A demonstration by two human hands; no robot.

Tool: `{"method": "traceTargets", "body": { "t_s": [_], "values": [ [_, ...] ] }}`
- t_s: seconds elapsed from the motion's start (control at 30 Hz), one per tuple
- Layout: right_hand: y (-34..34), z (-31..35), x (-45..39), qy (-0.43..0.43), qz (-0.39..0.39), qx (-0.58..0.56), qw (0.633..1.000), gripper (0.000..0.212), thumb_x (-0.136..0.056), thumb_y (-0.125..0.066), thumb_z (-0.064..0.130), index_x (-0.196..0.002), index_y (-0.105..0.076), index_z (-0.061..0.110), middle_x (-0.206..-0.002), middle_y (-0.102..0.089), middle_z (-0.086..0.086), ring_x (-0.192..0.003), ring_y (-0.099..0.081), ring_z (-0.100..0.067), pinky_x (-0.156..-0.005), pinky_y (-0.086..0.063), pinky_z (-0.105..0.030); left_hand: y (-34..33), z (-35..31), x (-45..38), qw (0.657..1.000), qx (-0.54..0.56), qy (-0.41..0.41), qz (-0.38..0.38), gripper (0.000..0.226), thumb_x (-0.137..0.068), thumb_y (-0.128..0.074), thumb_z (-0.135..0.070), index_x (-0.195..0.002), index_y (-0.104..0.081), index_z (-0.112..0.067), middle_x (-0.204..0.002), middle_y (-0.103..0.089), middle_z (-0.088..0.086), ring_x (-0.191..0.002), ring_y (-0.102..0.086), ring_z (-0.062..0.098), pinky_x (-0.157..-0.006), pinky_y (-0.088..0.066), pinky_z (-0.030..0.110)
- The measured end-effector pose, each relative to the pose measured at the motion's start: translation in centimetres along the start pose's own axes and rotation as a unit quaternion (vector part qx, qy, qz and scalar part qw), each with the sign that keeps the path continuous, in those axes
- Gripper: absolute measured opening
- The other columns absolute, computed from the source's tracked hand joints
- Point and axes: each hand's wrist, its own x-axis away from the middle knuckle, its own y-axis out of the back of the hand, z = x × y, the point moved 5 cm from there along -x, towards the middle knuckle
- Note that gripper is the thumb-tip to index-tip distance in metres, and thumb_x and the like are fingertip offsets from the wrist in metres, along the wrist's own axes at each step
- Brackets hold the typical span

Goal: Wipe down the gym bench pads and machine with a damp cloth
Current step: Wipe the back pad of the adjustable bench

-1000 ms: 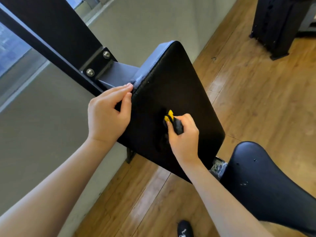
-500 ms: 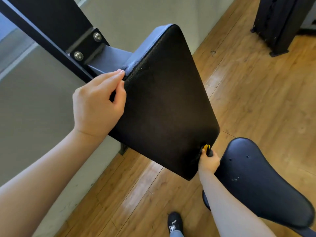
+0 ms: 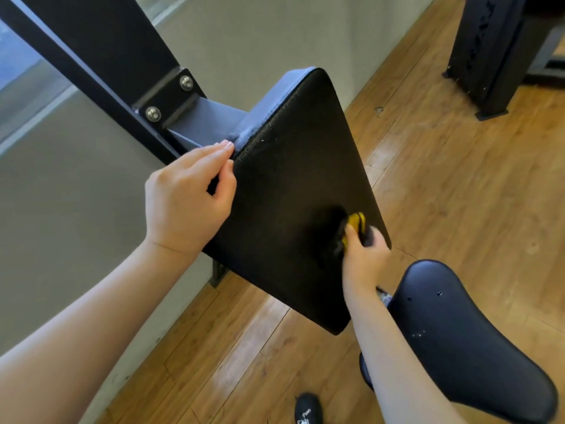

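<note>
Step in hand: we are wiping the flat black vinyl back pad [image 3: 293,191] of the black steel gym machine [image 3: 101,53] with a bunched yellow-and-black damp cloth [image 3: 356,226].

Right hand: the right hand [image 3: 362,258] is gripping the cloth, with the fingers [image 3: 351,232] curled round it and clamped on it. We are pressing the cloth against the lower right part of the pad face, near its right edge.

Left hand: the left hand [image 3: 186,194] is bracing the pad's upper left edge, with the fingers [image 3: 214,149] lying together over the rim and the thumb tucked beneath them.

Cloth relative to fingers: the cloth is sticking out above and to the left of the right-hand fingertips. A dark, blurred part is lying between the hand and the pad. The yellow fold is showing on top.

Risk, missed area: we judge that a cloth bunched this small is covering only a narrow strip per stroke, so patches could be left unwiped.

Risk, slipping off: we are working close to the pad's right edge, so a firm stroke could carry the cloth off the face.

Risk, unfinished parts: we judge that the rounded black vinyl seat pad [image 3: 470,341] and the steel frame are both still waiting for the cloth.

Risk, drips: an over-wet cloth could be dripping onto the wooden plank floor [image 3: 458,179].
</note>
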Motion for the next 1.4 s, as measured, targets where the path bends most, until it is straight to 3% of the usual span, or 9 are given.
{"method": "traceTargets", "body": {
  "t_s": [0.07, 0.17, 0.3, 0.4, 0.6, 0.87, 1.13, 1.3, 1.4],
  "values": [
    [-3.2, 7.4, 1.9, 0.142, 0.072, -0.025, 0.987, 0.008, -0.088, -0.063, 0.018, -0.084, -0.064, 0.011, -0.077, -0.062, -0.003, -0.073, -0.06, -0.008, -0.066, -0.045, -0.011, 0.0, -0.1, 0.0, 1.0, -0.002, 0.001, 0.001, 0.023, -0.092, -0.054, -0.012, -0.104, -0.072, -0.006, -0.104, -0.071, 0.004, -0.098, -0.062, 0.008, -0.086, -0.051, 0.027],
    [-7.6, 14.5, 4.7, 0.305, 0.135, -0.002, 0.943, 0.012, -0.084, -0.067, 0.015, -0.078, -0.061, 0.008, -0.076, -0.058, -0.006, -0.068, -0.055, -0.011, -0.062, -0.045, -0.016, 0.0, -0.1, 0.0, 1.0, -0.01, 0.002, 0.005, 0.024, -0.091, -0.053, -0.013, -0.103, -0.073, -0.006, -0.104, -0.071, 0.005, -0.096, -0.064, 0.01, -0.084, -0.052, 0.029],
    [-8.9, 15.1, 5.4, 0.371, 0.13, 0.032, 0.919, 0.014, -0.083, -0.067, 0.012, -0.075, -0.057, 0.004, -0.076, -0.053, -0.007, -0.064, -0.05, -0.012, -0.058, -0.045, -0.02, 0.0, -0.2, 0.0, 1.0, -0.014, 0.004, 0.01, 0.026, -0.091, -0.052, -0.016, -0.102, -0.073, -0.007, -0.104, -0.071, 0.005, -0.096, -0.066, 0.013, -0.083, -0.053, 0.03],
    [-7.5, 12.6, 4.1, 0.371, 0.132, 0.048, 0.918, 0.011, -0.084, -0.065, 0.008, -0.076, -0.058, 0.003, -0.077, -0.053, -0.006, -0.066, -0.049, -0.007, -0.061, -0.042, -0.012, 0.0, -0.2, 0.0, 1.0, -0.009, 0.005, 0.005, 0.024, -0.091, -0.054, -0.013, -0.102, -0.073, -0.007, -0.104, -0.071, 0.004, -0.096, -0.063, 0.009, -0.084, -0.052, 0.028],
    [-2.9, 2.9, 0.5, 0.247, 0.113, 0.118, 0.955, 0.011, -0.086, -0.064, 0.011, -0.077, -0.058, 0.01, -0.078, -0.054, -0.002, -0.071, -0.051, -0.004, -0.065, -0.038, -0.007, 0.0, -0.3, 0.1, 1.0, -0.013, -0.006, -0.001, 0.023, -0.091, -0.054, -0.01, -0.102, -0.073, -0.004, -0.103, -0.071, 0.007, -0.096, -0.064, 0.012, -0.084, -0.053, 0.032],
    [1.6, -8.6, -2.9, 0.012, 0.022, 0.124, 0.992, 0.011, -0.089, -0.059, 0.012, -0.078, -0.056, 0.011, -0.079, -0.057, -0.009, -0.075, -0.053, -0.02, -0.072, -0.043, -0.033, -0.1, -0.2, 0.2, 1.0, -0.014, 0.002, 0.0, 0.023, -0.092, -0.053, -0.01, -0.103, -0.072, -0.004, -0.105, -0.069, 0.003, -0.098, -0.064, 0.01, -0.088, -0.051, 0.026],
    [4.2, -14.6, -4.4, -0.164, -0.068, 0.121, 0.977, 0.018, -0.092, -0.054, 0.018, -0.089, -0.062, 0.002, -0.084, -0.062, -0.012, -0.081, -0.056, -0.025, -0.074, -0.04, -0.031, -0.1, -0.1, 0.1, 1.0, -0.021, 0.002, 0.007, 0.024, -0.094, -0.051, -0.011, -0.105, -0.071, -0.005, -0.107, -0.062, -0.006, -0.1, -0.061, 0.006, -0.092, -0.045, 0.014],
    [5.3, -17.7, -5.0, -0.267, -0.099, 0.16, 0.945, 0.017, -0.093, -0.053, 0.025, -0.082, -0.059, 0.013, -0.086, -0.062, -0.012, -0.087, -0.06, -0.031, -0.081, -0.051, -0.044, -0.2, -0.2, 0.3, 0.998, -0.057, -0.021, 0.006, 0.026, -0.094, -0.049, -0.01, -0.107, -0.071, -0.004, -0.107, -0.069, 0.004, -0.099, -0.063, 0.011, -0.086, -0.05, 0.027],
    [5.6, -17.8, -5.3, -0.28, -0.08, 0.201, 0.935, 0.02, -0.093, -0.052, 0.023, -0.077, -0.058, 0.012, -0.087, -0.062, -0.016, -0.09, -0.06, -0.037, -0.083, -0.051, -0.047, -0.4, -0.3, 0.5, 0.997, -0.072, -0.04, 0.001, 0.026, -0.094, -0.048, -0.01, -0.107, -0.07, -0.003, -0.107, -0.07, 0.007, -0.099, -0.061, 0.009, -0.085, -0.05, 0.027]
  ]
}}
